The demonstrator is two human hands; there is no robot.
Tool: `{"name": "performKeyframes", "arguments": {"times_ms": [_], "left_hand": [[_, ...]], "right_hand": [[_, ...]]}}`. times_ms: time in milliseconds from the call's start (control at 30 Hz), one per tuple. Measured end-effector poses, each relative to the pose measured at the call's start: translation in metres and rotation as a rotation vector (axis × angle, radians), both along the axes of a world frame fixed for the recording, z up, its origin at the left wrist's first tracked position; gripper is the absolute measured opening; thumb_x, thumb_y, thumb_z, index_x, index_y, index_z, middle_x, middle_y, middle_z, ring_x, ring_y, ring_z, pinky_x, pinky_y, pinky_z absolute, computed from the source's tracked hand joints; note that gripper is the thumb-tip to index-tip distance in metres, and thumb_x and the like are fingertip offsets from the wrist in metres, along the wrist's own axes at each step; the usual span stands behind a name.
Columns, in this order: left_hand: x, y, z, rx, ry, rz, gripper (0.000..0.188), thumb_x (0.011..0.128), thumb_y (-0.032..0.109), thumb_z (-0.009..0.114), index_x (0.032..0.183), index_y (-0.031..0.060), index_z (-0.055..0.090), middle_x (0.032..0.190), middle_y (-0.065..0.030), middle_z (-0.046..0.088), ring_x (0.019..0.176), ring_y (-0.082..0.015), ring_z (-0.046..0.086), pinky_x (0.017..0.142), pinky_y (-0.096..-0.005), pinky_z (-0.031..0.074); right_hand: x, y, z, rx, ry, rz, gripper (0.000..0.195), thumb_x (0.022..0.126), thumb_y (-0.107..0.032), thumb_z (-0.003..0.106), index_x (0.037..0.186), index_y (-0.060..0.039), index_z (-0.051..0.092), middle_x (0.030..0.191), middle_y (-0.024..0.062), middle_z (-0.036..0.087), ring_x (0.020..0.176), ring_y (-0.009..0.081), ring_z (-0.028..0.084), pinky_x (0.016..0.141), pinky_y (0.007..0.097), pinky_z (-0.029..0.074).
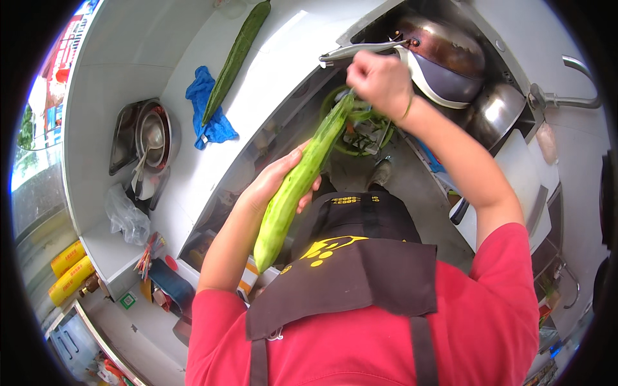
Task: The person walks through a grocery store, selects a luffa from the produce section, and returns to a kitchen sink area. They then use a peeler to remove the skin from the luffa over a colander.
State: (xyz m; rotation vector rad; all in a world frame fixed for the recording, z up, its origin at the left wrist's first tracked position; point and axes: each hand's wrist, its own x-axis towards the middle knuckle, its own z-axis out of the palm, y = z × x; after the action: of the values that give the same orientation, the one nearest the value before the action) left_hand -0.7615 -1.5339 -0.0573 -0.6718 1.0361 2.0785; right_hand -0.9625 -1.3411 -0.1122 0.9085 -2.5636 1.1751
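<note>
My left hand is wrapped around the middle of a long luffa gourd, pale green where its skin is peeled off. Its far end is darker green and points away from me. At that end my right hand is closed in a blurred fist around a small tool, seemingly a peeler, mostly hidden by the fingers. A thin green strip clings to my right wrist. Below the gourd's far end stands a green-rimmed bin with green peelings in it. An unpeeled luffa gourd lies on the white counter, across a blue cloth.
At the upper right a sink holds a large wok and a metal bowl. A cleaver lies on a white cutting board at right. Metal bowls and a plastic bag are at left.
</note>
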Motion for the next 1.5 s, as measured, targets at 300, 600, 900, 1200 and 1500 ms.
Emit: {"name": "performKeyframes", "arguments": {"times_ms": [300, 600, 900, 1200, 1500], "left_hand": [[0.015, -0.012, 0.009, 0.104, 0.047, -0.079, 0.069, 0.095, 0.054, 0.051, 0.151, 0.0239, 0.026, 0.079, -0.0156, 0.055, 0.045, -0.0216, 0.053, 0.039, -0.0311, 0.046], [0.012, -0.005, 0.007, 0.032, 0.008, -0.037, 0.069, 0.095, 0.053, 0.05, 0.152, 0.0232, 0.025, 0.078, -0.0146, 0.057, 0.045, -0.0205, 0.054, 0.042, -0.0299, 0.047], [0.019, -0.012, 0.004, 0.044, 0.182, -0.047, 0.095, 0.082, 0.032, 0.072, 0.156, 0.0166, 0.015, 0.084, -0.0138, 0.058, 0.054, -0.0189, 0.059, 0.048, -0.0294, 0.05], [0.003, -0.002, 0.015, -0.146, 0.13, -0.207, 0.103, 0.074, 0.015, 0.073, 0.157, 0.0184, 0.012, 0.092, -0.0113, 0.058, 0.059, -0.0172, 0.059, 0.053, -0.0304, 0.051], [-0.002, 0.0, 0.014, -0.314, 0.233, -0.265, 0.095, 0.079, 0.008, 0.068, 0.157, 0.0159, 0.015, 0.092, -0.0077, 0.059, 0.063, -0.0144, 0.059, 0.059, -0.0299, 0.052]], "right_hand": [[-0.043, 0.023, -0.018, 0.116, 0.102, -0.085, 0.016, 0.08, -0.023, 0.061, 0.068, -0.0124, 0.061, 0.058, 0.0081, 0.062, 0.056, 0.0271, 0.065, 0.051, 0.0391, 0.051], [0.02, -0.015, -0.003, -0.025, 0.107, 0.046, 0.018, 0.079, -0.018, 0.065, 0.066, -0.0099, 0.055, 0.059, 0.0097, 0.06, 0.053, 0.0298, 0.061, 0.049, 0.0391, 0.048], [0.014, 0.003, 0.01, 0.017, -0.088, -0.024, 0.016, 0.079, -0.021, 0.065, 0.069, -0.0102, 0.061, 0.061, 0.0069, 0.064, 0.059, 0.0265, 0.066, 0.053, 0.038, 0.05], [-0.007, 0.006, -0.015, 0.159, 0.103, 0.0, 0.016, 0.082, -0.022, 0.062, 0.07, -0.0114, 0.059, 0.06, 0.0097, 0.062, 0.055, 0.0293, 0.064, 0.05, 0.0404, 0.051], [0.019, -0.01, -0.004, 0.076, 0.093, 0.054, 0.016, 0.08, -0.019, 0.062, 0.068, -0.0102, 0.058, 0.06, 0.0103, 0.061, 0.056, 0.03, 0.063, 0.051, 0.0395, 0.049]]}}
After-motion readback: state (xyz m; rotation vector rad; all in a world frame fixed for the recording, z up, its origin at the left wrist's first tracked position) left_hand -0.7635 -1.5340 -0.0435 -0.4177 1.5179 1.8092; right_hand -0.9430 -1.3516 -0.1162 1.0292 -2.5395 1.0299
